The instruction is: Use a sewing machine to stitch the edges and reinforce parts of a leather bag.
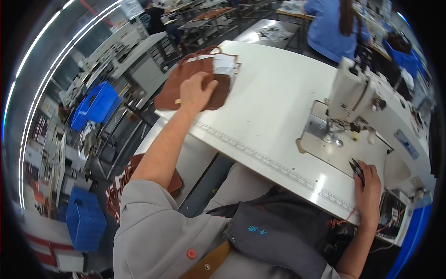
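Brown pieces (173,88) lie at the left end of the white table (269,97) under the loosely spread left hand (196,92), where a sideways push could spill them, while the right hand (370,185) curls around dark snips (357,170), whose exposed tips could scratch the table if dragged.

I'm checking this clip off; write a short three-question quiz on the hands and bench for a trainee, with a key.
1. Multiple choice: the left hand is on (a) the sewing machine, (b) the brown pieces, (c) a blue bin.
2. True or false: the right hand holds nothing.
3. Fill in: a ____ runs along the near edge of the white table.

Key:
1. b.
2. False; it holds small black snips.
3. Measuring scale.
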`<state>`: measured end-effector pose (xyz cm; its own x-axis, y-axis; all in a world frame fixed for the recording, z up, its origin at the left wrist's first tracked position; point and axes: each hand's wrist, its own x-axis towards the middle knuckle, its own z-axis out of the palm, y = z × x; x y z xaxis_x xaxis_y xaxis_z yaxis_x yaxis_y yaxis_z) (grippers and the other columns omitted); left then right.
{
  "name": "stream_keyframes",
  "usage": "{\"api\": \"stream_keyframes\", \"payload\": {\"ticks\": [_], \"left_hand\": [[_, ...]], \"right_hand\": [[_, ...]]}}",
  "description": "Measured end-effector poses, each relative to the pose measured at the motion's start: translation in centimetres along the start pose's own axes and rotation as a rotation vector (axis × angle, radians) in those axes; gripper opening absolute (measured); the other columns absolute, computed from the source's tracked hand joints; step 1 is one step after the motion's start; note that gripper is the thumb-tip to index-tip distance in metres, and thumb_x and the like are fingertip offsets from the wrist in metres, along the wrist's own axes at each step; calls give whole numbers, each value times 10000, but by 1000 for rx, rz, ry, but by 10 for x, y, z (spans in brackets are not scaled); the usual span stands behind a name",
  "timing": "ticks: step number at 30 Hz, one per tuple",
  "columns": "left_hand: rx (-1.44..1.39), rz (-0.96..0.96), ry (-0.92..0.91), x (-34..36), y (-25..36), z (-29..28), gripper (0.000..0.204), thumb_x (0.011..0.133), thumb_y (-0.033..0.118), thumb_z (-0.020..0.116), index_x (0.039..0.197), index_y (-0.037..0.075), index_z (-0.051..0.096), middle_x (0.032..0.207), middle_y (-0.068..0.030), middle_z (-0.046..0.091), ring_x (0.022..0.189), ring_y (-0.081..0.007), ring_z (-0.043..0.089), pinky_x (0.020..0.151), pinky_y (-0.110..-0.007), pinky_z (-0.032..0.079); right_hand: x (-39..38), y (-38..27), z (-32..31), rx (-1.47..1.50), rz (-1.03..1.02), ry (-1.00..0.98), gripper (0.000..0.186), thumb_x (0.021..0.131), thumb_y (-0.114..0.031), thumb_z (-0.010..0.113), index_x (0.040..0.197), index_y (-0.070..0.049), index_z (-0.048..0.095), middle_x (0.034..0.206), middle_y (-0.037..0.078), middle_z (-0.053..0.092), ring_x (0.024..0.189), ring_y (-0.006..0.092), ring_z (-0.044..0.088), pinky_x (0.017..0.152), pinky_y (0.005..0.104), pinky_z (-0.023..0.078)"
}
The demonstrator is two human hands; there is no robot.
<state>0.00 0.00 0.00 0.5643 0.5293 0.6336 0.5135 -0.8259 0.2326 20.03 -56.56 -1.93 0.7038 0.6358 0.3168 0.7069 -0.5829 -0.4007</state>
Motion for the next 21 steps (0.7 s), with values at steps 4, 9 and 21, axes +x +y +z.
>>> {"api": "stream_keyframes", "payload": {"ticks": [4, 9, 21], "left_hand": [[217, -208, 52, 59, -23, 73, 622, 943, 569, 635, 1279, 47, 674, 1298, -202, 688, 1255, -412, 623, 1056, -492, 485], [-67, -96, -201, 118, -106, 108, 634, 952, 570, 640, 1199, -3, 748, 1127, -277, 737, 1100, -432, 697, 971, -467, 540], [-417, -454, 67, 144, -178, 37, 758, 809, 628, 803, 1203, -17, 752, 1148, -131, 762, 1031, -246, 692, 938, -343, 523]], "right_hand": [[-12, 7, -7, -74, -6, 109, 427, 823, 0, 715, 1241, -74, 668, 1072, 150, 646, 999, 384, 629, 875, 472, 513], [-22, 29, 5, -75, -89, 259, 345, 841, -108, 726, 1182, -67, 687, 1054, 106, 654, 996, 311, 625, 865, 432, 498], [-16, 30, 25, -214, -92, 375, 102, 845, -174, 666, 893, -88, 694, 949, 69, 624, 979, 256, 615, 831, 387, 483]]}}
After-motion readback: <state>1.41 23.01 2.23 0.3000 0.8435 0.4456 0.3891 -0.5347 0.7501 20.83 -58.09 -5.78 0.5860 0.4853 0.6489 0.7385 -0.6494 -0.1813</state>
